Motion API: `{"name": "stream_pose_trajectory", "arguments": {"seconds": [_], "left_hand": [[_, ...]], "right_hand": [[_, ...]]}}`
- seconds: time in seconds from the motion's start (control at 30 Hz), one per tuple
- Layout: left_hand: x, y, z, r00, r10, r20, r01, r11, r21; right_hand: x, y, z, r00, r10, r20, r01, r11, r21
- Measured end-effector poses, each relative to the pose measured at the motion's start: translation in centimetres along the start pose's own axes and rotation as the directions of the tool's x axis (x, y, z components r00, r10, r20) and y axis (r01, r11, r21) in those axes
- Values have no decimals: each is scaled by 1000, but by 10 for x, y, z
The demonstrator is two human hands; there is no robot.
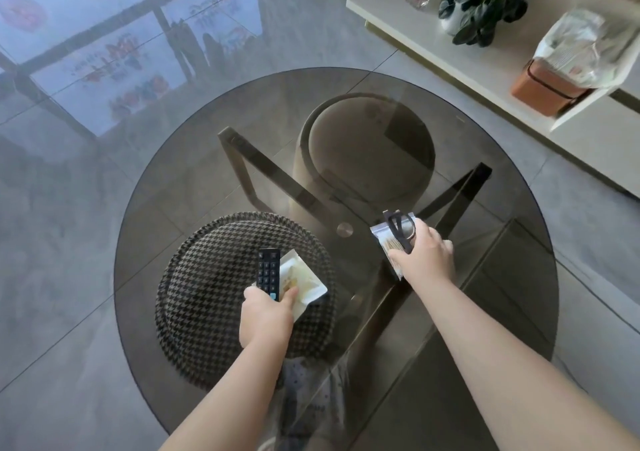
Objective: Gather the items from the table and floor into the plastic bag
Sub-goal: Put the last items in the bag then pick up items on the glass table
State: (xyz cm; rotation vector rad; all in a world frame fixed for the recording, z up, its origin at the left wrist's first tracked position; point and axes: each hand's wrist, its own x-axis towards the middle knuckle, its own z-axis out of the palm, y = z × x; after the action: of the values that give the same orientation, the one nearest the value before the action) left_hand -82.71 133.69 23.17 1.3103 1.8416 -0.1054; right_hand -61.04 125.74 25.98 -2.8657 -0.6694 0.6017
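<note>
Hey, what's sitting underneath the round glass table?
Through the tinted glass table show a houndstooth stool, a plain round stool, crossed table legs and floor tiles. The left hand and its remote cover part of the houndstooth seat.

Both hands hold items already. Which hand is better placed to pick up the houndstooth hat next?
The left hand, probably: it holds the remote and white packet directly above the hat. The right hand is off beside it, full too.

Black remote control (268,272) and white packet (304,282) held together, lower centre of frame. Clear zip pouch (391,242) with black strap (398,229), centre right.
</note>
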Motion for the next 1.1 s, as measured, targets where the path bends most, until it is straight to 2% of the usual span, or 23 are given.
{"name": "stream_pose_trajectory", "arguments": {"seconds": [0.17, 0.27, 0.33, 0.4, 0.5, 0.6, 0.73, 0.83, 0.9, 1.0, 1.1], "left_hand": [[-9, -11, 1, 999, -6, 37, 8, 999, -44], [-16, -17, 1, 998, 2, 61, 3, 997, -74], [-21, -23, 1, 996, -8, 90, 18, 995, -100], [-28, -31, 1, 991, -15, 130, 36, 986, -162], [-48, -43, -8, 980, -35, 198, 100, 938, -333], [-79, -53, -29, 968, -45, 245, 153, 883, -444], [-133, -69, -72, 960, -73, 271, 209, 832, -515], [-182, -82, -117, 960, -106, 258, 240, 786, -569], [-213, -96, -148, 965, -136, 224, 249, 744, -621], [-256, -124, -190, 969, -183, 165, 246, 684, -687], [-298, -162, -225, 972, -201, 122, 223, 622, -751]], "right_hand": [[-5, 4, 17, 985, 172, 31, -174, 981, 84], [-16, 9, 23, 958, 260, 123, -278, 946, 168], [-27, 12, 27, 950, 237, 204, -271, 949, 163], [-41, 15, 31, 948, 176, 265, -247, 933, 261], [-74, 16, 28, 907, 118, 405, -330, 798, 504], [-116, 14, 15, 834, 29, 551, -408, 704, 581], [-182, -7, -28, 770, -163, 616, -346, 705, 619], [-229, -26, -64, 759, -251, 600, -175, 809, 561], [-260, -38, -80, 739, -309, 599, -91, 835, 542], [-313, -57, -103, 664, -413, 623, -48, 808, 587], [-371, -73, -122, 557, -508, 657, 50, 810, 584]]}}
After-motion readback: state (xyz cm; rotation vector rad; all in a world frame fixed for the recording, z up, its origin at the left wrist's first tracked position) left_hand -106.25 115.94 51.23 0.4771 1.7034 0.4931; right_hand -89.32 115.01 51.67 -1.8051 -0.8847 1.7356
